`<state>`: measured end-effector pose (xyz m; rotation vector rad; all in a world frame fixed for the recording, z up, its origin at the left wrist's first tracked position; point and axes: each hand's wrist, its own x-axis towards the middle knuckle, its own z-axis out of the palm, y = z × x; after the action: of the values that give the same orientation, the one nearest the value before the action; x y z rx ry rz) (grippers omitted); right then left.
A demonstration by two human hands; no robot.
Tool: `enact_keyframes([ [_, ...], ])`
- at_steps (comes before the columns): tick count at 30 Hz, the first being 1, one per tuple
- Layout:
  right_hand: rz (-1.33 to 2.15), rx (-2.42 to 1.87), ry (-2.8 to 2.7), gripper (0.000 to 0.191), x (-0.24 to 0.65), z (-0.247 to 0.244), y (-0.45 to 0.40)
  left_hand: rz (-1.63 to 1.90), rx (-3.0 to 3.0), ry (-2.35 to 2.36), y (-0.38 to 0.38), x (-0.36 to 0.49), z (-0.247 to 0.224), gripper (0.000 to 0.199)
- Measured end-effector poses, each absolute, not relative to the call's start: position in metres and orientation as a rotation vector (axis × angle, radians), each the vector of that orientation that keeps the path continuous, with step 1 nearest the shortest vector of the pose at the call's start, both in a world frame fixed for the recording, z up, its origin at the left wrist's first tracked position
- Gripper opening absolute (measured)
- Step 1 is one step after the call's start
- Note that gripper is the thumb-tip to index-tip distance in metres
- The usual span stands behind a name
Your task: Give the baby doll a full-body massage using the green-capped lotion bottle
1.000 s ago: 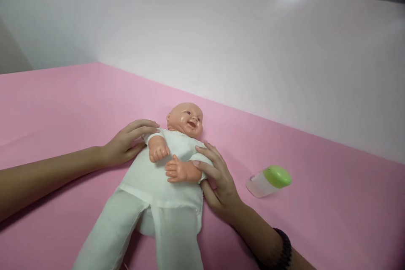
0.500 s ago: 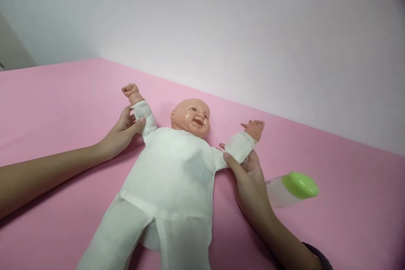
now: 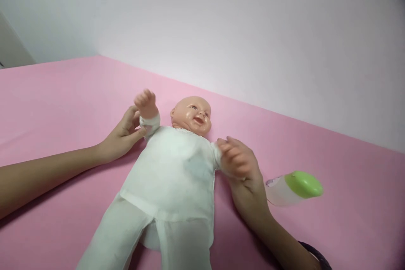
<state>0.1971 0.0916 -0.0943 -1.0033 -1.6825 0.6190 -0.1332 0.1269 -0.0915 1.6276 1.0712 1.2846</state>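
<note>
A baby doll (image 3: 177, 173) with a white cloth body lies face up, its bald plastic head toward the wall. My left hand (image 3: 122, 137) has its thumb and fingers around the doll's arm (image 3: 149, 124) on the left, whose small fist points up. On the other side my right hand (image 3: 249, 181) is around the doll's other arm, near the shoulder. The doll's hand (image 3: 234, 159) there is blurred and covers part of my fingers.
A clear bottle with a green cap (image 3: 303, 184) stands to the right of my right hand. Pink cloth (image 3: 57, 105) covers the surface. Behind it rises a pale wall (image 3: 221, 25). A dark band is on my right wrist.
Both doll arms have swung up and inward from their outstretched position, toward the camera. My hands have stayed nearly where they were, still around the arms.
</note>
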Motion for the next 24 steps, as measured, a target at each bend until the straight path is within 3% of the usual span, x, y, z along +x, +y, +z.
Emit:
enact_keyframes([
  [5, 1.084, -1.326, -1.028, 0.071, 0.194, -0.092, 0.1, 1.268, 1.083, 1.217, 0.135, -0.134, -0.091, 0.044],
  [8, 1.17, -1.352, -0.976, 0.072, 0.193, -0.091, 0.1, 1.249, 1.073, 1.279, 0.134, -0.135, -0.09, 0.047],
  [11, 0.958, -1.339, -1.189, 0.068, 0.192, -0.091, 0.094, 1.238, 1.245, 1.269, 0.13, -0.135, -0.088, 0.051],
  [15, 0.491, -0.999, -1.816, 0.041, 0.194, -0.097, 0.088, 1.187, 1.599, 1.062, 0.127, -0.136, -0.087, 0.045],
  [18, 0.235, -0.809, -2.1, 0.055, 0.198, -0.101, 0.089, 1.149, 1.819, 0.974, 0.125, -0.136, -0.087, 0.028],
  [24, 0.5, -0.993, -1.89, 0.056, 0.199, -0.1, 0.091, 1.185, 1.641, 1.048, 0.126, -0.133, -0.085, 0.045],
])
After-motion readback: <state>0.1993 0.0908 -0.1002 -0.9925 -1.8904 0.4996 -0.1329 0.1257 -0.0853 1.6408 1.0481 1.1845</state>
